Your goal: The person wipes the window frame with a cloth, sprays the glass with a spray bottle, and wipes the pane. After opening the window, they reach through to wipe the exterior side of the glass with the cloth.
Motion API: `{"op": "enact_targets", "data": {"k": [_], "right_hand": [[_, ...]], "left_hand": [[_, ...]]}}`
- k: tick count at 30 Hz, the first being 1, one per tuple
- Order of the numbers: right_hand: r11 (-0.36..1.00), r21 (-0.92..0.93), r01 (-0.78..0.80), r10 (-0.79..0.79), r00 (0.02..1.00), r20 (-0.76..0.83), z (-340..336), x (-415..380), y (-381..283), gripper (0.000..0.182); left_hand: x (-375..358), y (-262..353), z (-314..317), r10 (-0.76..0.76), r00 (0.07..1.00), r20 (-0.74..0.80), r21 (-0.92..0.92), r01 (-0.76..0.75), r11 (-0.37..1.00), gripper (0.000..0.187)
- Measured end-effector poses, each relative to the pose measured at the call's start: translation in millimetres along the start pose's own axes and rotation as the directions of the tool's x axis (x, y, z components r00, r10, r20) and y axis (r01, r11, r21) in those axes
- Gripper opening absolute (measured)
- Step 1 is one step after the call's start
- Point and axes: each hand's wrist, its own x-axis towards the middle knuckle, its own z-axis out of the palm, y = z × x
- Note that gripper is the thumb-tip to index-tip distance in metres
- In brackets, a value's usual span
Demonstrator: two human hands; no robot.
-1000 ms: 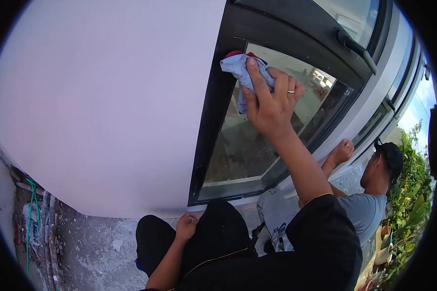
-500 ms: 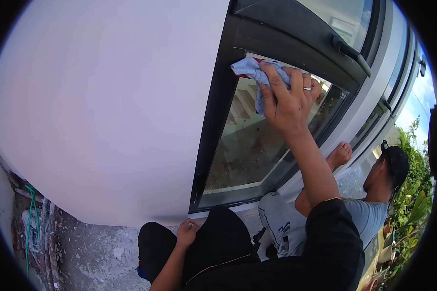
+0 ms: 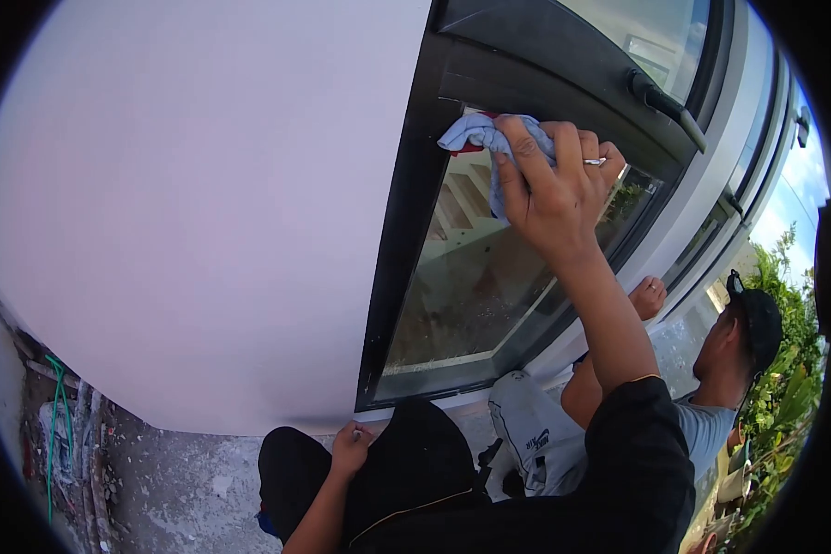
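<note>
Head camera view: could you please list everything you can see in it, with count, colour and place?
cloth: one, light blue, bunched at the pane's top corner
window frame: one, black, right of the wall
glass pane: one, clear, inside the frame
window handle: one, black, upper right
wall: one, white, left
green cord: one, lower left
co-worker: one, black cap, grey shirt, right
left hand: resting on the dark trouser leg
right hand: pressing the cloth to the pane

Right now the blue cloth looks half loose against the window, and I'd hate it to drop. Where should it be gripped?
Take the blue cloth by the bunched part under the right hand, coming from the glass side. The loose tail hanging beside the thumb gives a poorer grip.
</note>
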Motion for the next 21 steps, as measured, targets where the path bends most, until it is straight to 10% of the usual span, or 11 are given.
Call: {"op": "enact_targets", "data": {"k": [10, 17, 21], "right_hand": [[0.998, -0.020, 0.057, -0.057, 0.998, -0.005, -7.6, 9.1, 2.7, 0.035], [0.989, 0.135, -0.056, 0.015, 0.958, 0.286, -45.4, -20.1, 1.8, 0.026], [0.858, 0.357, -0.369, 0.303, 0.925, 0.230, -48.9, -63.0, -4.9, 0.022]], "left_hand": [[-4.3, 4.9, 0.6, -0.066, 0.996, 0.057, 0.062, 0.063, 0.996, 0.017], [-10.3, 10.6, 2.0, 0.009, 1.000, 0.015, 0.113, -0.011, 0.994, 0.015], [0.8, 150.4, -9.8, 0.278, 0.959, 0.056, 0.117, -0.283, 0.952, 0.014]]}}
